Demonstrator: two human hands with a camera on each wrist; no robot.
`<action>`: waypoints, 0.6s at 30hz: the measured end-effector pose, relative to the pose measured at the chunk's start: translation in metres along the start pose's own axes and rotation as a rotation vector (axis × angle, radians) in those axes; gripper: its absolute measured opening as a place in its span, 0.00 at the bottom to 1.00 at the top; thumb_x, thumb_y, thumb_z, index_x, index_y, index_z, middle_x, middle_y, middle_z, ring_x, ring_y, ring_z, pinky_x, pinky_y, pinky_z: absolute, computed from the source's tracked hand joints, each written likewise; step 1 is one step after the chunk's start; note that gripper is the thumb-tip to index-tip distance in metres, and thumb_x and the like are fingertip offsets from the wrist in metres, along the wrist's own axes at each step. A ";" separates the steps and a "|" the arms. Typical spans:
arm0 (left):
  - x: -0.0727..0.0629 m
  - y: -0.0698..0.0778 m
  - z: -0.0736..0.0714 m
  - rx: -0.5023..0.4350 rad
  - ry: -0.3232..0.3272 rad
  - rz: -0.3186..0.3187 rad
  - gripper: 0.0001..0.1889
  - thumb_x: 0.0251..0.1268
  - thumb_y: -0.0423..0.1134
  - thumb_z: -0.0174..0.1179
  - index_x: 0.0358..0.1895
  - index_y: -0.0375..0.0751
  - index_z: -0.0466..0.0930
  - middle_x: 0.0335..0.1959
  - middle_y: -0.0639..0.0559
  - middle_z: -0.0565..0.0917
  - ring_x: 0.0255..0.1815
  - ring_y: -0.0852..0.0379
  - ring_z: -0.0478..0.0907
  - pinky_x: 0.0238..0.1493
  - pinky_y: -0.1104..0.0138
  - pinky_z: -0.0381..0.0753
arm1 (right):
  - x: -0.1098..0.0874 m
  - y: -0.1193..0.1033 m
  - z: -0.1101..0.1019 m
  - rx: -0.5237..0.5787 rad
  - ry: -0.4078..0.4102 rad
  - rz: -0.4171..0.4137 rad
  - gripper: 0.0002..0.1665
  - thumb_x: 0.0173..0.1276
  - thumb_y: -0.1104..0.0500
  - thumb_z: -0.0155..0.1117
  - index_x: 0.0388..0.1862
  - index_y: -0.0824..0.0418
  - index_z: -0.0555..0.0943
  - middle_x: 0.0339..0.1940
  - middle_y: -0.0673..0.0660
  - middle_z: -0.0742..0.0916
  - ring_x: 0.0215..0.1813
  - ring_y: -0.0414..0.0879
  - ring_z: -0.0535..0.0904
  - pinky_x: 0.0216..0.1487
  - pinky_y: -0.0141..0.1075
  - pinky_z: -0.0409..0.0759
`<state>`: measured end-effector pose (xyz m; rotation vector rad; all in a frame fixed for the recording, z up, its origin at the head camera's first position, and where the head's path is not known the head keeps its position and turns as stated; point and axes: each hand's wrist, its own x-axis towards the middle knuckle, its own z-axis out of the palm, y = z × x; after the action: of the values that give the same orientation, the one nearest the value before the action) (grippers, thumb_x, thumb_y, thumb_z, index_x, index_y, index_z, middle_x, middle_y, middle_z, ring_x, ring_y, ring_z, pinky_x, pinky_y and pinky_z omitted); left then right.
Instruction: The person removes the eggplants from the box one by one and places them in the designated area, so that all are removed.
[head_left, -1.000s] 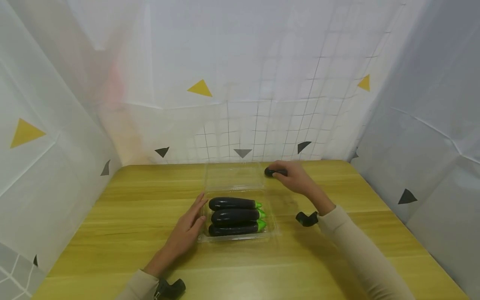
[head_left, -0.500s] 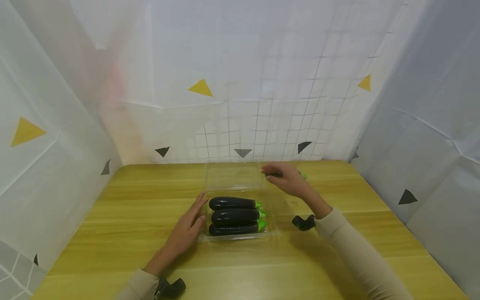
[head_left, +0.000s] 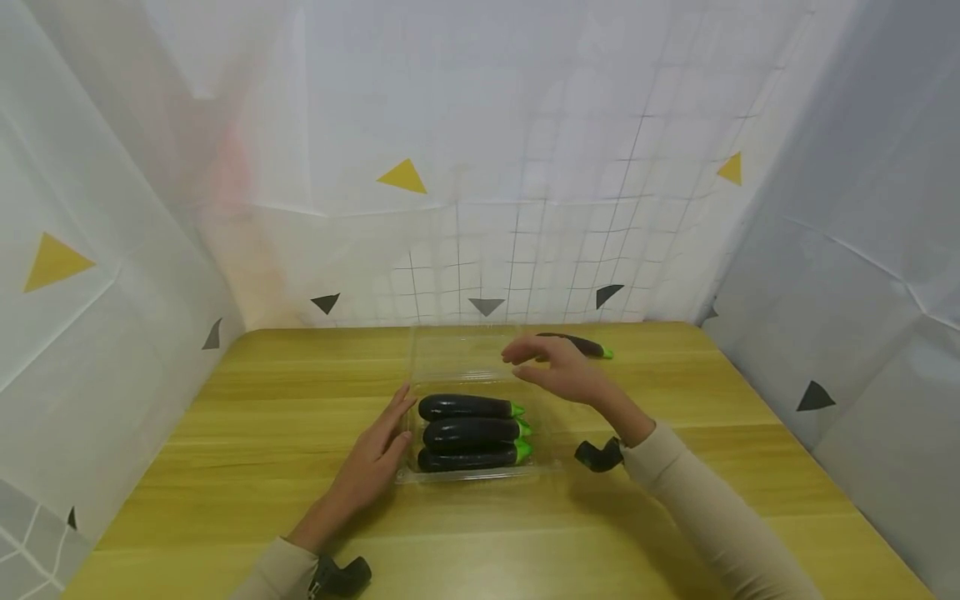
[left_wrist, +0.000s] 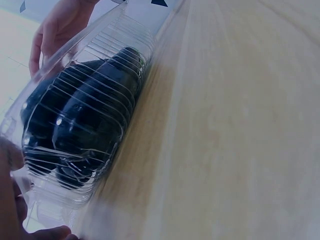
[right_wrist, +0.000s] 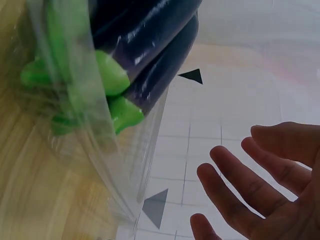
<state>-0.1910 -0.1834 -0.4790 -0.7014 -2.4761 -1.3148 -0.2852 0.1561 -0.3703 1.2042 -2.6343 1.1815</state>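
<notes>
A clear plastic clamshell box [head_left: 480, 476] lies on the table with its lid [head_left: 459, 354] folded back. Several dark eggplants [head_left: 468, 432] with green stem ends are stacked inside. My left hand [head_left: 372, 461] rests against the box's left side, fingers extended; in the left wrist view its fingers touch the clear wall [left_wrist: 135, 30]. Above the box's back right corner is my right hand [head_left: 558, 368], holding nothing. The right wrist view shows its fingers [right_wrist: 245, 185] spread and slightly bent, apart from the eggplants [right_wrist: 150, 45]. Behind it, one more eggplant [head_left: 596, 347] lies on the table, partly hidden.
The wood-grain table [head_left: 480, 550] ends at the back against a white sheet [head_left: 480, 250] with a grid and triangles. Similar sheets stand on the left and right. A dark wrist-worn device [head_left: 598, 456] sticks out beside my right cuff, and another [head_left: 345, 577] by my left.
My right hand has let go of the loose eggplant and moved left and nearer, over the box's corner. That eggplant stays on the table. The left hand has not moved.
</notes>
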 end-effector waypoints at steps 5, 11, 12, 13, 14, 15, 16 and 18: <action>0.000 -0.001 0.000 -0.001 0.002 0.004 0.29 0.82 0.32 0.51 0.81 0.37 0.61 0.85 0.55 0.51 0.81 0.49 0.53 0.76 0.58 0.54 | 0.000 -0.005 0.007 0.029 -0.077 -0.025 0.16 0.78 0.62 0.63 0.62 0.60 0.83 0.56 0.58 0.88 0.58 0.52 0.84 0.60 0.59 0.79; 0.000 -0.002 0.001 0.003 -0.001 0.003 0.29 0.82 0.32 0.51 0.81 0.37 0.60 0.85 0.56 0.51 0.81 0.49 0.53 0.76 0.58 0.54 | 0.002 -0.013 0.014 0.100 -0.154 -0.064 0.15 0.79 0.62 0.63 0.61 0.63 0.83 0.55 0.61 0.88 0.56 0.51 0.84 0.59 0.57 0.81; -0.001 -0.002 0.001 0.005 -0.001 0.003 0.29 0.82 0.32 0.51 0.81 0.38 0.61 0.85 0.56 0.51 0.81 0.49 0.53 0.76 0.58 0.54 | 0.002 -0.014 0.015 0.110 -0.162 -0.065 0.15 0.79 0.62 0.63 0.61 0.63 0.83 0.54 0.61 0.88 0.56 0.52 0.84 0.59 0.56 0.81; 0.000 -0.002 0.001 0.005 0.000 0.002 0.29 0.82 0.32 0.51 0.81 0.38 0.61 0.85 0.56 0.51 0.81 0.49 0.53 0.76 0.57 0.54 | 0.002 -0.013 0.016 0.117 -0.167 -0.067 0.15 0.78 0.63 0.63 0.61 0.64 0.83 0.54 0.60 0.88 0.56 0.52 0.84 0.59 0.56 0.81; 0.000 -0.002 0.001 0.006 0.000 0.002 0.29 0.82 0.33 0.51 0.81 0.38 0.61 0.85 0.56 0.51 0.81 0.49 0.53 0.76 0.57 0.55 | 0.003 -0.014 0.017 0.122 -0.172 -0.068 0.15 0.78 0.63 0.63 0.61 0.64 0.83 0.54 0.60 0.88 0.56 0.52 0.84 0.58 0.56 0.81; 0.000 -0.001 0.001 0.006 0.000 0.003 0.29 0.82 0.33 0.51 0.81 0.38 0.61 0.85 0.55 0.51 0.81 0.49 0.53 0.77 0.56 0.55 | 0.003 -0.014 0.018 0.129 -0.179 -0.066 0.15 0.78 0.64 0.64 0.61 0.64 0.83 0.54 0.60 0.88 0.56 0.52 0.84 0.58 0.56 0.81; 0.000 -0.001 0.001 0.007 0.000 0.004 0.29 0.82 0.33 0.51 0.81 0.38 0.61 0.85 0.55 0.52 0.81 0.49 0.53 0.77 0.55 0.55 | 0.004 -0.014 0.019 0.130 -0.186 -0.065 0.15 0.78 0.64 0.64 0.60 0.64 0.83 0.54 0.59 0.88 0.56 0.52 0.84 0.58 0.55 0.81; 0.000 -0.001 0.001 0.007 0.002 0.006 0.28 0.82 0.32 0.51 0.81 0.38 0.61 0.85 0.54 0.52 0.81 0.49 0.53 0.77 0.54 0.55 | 0.004 -0.016 0.021 0.127 -0.201 -0.060 0.15 0.77 0.64 0.64 0.60 0.64 0.83 0.54 0.58 0.88 0.56 0.51 0.85 0.58 0.54 0.82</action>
<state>-0.1915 -0.1837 -0.4803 -0.7048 -2.4739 -1.3032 -0.2718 0.1334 -0.3740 1.4869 -2.6736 1.2991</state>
